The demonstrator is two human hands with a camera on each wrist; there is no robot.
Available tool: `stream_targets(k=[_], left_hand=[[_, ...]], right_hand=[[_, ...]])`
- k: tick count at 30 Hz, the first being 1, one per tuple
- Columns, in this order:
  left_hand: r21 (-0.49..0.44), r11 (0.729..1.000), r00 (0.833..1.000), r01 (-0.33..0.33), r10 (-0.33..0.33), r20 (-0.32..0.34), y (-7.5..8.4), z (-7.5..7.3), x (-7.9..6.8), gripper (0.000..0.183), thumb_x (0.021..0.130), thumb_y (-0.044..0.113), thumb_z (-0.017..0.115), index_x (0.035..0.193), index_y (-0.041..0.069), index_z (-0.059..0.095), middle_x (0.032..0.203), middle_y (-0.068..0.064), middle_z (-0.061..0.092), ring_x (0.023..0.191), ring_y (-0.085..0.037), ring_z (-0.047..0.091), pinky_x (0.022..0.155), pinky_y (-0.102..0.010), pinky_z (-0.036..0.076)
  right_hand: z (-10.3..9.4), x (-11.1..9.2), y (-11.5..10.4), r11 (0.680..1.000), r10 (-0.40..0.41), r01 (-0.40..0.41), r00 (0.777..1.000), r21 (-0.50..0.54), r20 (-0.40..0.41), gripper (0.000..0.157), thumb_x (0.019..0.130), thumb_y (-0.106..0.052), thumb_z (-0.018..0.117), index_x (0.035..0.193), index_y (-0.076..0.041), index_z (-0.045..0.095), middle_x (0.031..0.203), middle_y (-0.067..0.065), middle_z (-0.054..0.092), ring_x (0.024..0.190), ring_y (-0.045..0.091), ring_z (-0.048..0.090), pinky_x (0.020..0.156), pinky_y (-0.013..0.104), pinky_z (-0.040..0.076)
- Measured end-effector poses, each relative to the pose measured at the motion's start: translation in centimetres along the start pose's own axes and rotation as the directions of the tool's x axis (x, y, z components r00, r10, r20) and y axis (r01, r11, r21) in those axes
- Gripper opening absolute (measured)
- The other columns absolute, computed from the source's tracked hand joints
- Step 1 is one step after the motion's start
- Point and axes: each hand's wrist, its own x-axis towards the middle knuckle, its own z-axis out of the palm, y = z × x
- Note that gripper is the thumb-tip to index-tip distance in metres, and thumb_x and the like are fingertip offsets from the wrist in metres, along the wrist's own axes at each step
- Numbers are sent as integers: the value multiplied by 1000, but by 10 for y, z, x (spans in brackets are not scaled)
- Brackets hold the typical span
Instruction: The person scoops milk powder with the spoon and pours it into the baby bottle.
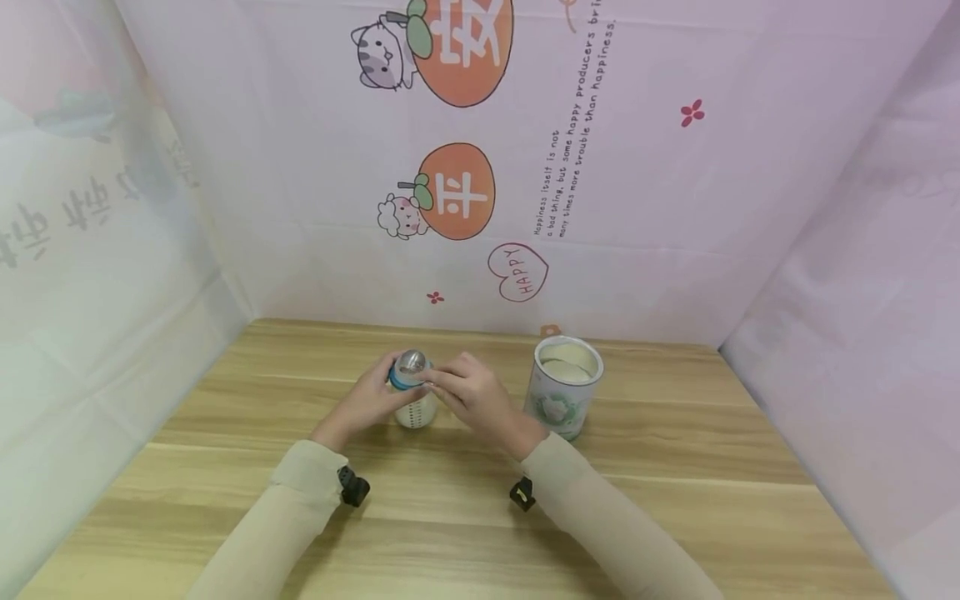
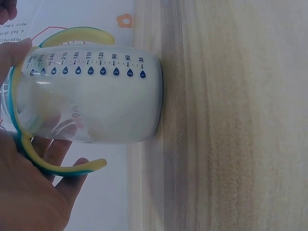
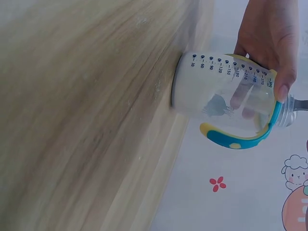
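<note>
A clear baby bottle [image 1: 415,410] with blue and yellow side handles [image 3: 236,139] stands upright on the table, white contents in its lower part. My left hand [image 1: 367,400] grips it round the neck, thumb and fingers at the blue collar [image 1: 405,379]. In the right wrist view the threaded neck is uncapped, and a thin grey spoon-like utensil [image 3: 301,105] meets its mouth. Pinched fingers of my right hand [image 1: 472,392] hold that utensil beside the bottle's top. A ragged grey patch shows through the bottle wall in the right wrist view.
An open white can [image 1: 555,408] with pale powder inside stands just right of my right hand. The wooden table [image 1: 435,533] ends at a printed cloth [image 1: 637,275] behind, with more cloth at both sides.
</note>
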Motion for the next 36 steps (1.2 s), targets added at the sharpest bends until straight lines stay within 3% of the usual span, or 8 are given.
stream_targets(k=[6, 11, 19, 24, 27, 30, 33, 36], left_hand=[[-8, 1000, 1000, -10, 10, 10, 0, -1, 0, 71, 92, 43, 73, 148, 16, 39, 144, -8, 48, 138, -33, 39, 109, -62, 33], [-8, 1000, 1000, -21, 21, 9, 0, 0, -1, 69, 93, 39, 73, 149, 14, 39, 145, -11, 47, 140, -35, 37, 109, -63, 32], [-9, 1000, 1000, -7, 7, 0, 2, 0, -1, 69, 91, 42, 74, 146, 18, 41, 144, -7, 49, 139, -32, 39, 109, -64, 30], [-20, 1000, 1000, -12, 12, 2, 2, 0, 0, 70, 91, 41, 75, 147, 17, 41, 143, -6, 49, 139, -32, 39, 110, -63, 30], [-22, 1000, 1000, -8, 8, -1, 1, 0, 0, 70, 91, 42, 75, 147, 17, 41, 143, -7, 49, 139, -32, 39, 110, -64, 29], [-13, 1000, 1000, 2, -3, -6, 1, 0, 0, 70, 90, 43, 75, 146, 18, 41, 143, -7, 49, 139, -33, 39, 110, -64, 30], [0, 1000, 1000, 7, -7, -10, 0, 1, 0, 72, 89, 46, 75, 146, 18, 42, 144, -7, 49, 139, -33, 40, 110, -63, 30], [2, 1000, 1000, 6, -6, -12, -1, 1, 1, 74, 89, 47, 75, 148, 18, 40, 145, -8, 48, 139, -34, 39, 110, -63, 30]], right_hand=[[-3, 1, -1, 999, -44, 44, 999, -9, 28, 23, 90, -5, 75, 112, -6, 76, 101, 7, 71, 84, 16, 59, 72, 16, 49], [-4, -1, -2, 999, -34, 34, 999, -9, 35, 24, 90, -5, 74, 114, -7, 76, 102, 6, 71, 86, 16, 59, 73, 16, 49], [-2, -4, -4, 995, 99, -98, 995, 34, -30, 23, 92, -3, 72, 114, -7, 76, 98, 8, 70, 86, 15, 59, 71, 15, 49], [-2, -2, -6, 969, 231, -220, 968, 110, -98, 15, 94, -6, 70, 108, -4, 77, 91, 5, 70, 79, 11, 58, 66, 13, 49], [-2, 0, -7, 940, 321, -303, 941, 156, -110, 16, 97, -12, 67, 109, -6, 76, 93, 3, 71, 74, 9, 57, 62, 15, 49], [-4, 3, -9, 884, 434, -403, 895, 235, -97, 21, 101, -19, 63, 114, -9, 76, 92, 2, 71, 69, 8, 53, 56, 18, 45], [-6, 5, -10, 794, 559, -506, 826, 338, -77, 25, 102, -25, 61, 116, -11, 76, 93, 3, 71, 70, 9, 54, 57, 22, 45], [-10, 9, -12, 684, 668, -588, 743, 431, -47, 27, 103, -28, 59, 116, -11, 76, 99, 3, 73, 82, 10, 64, 70, 23, 54]])
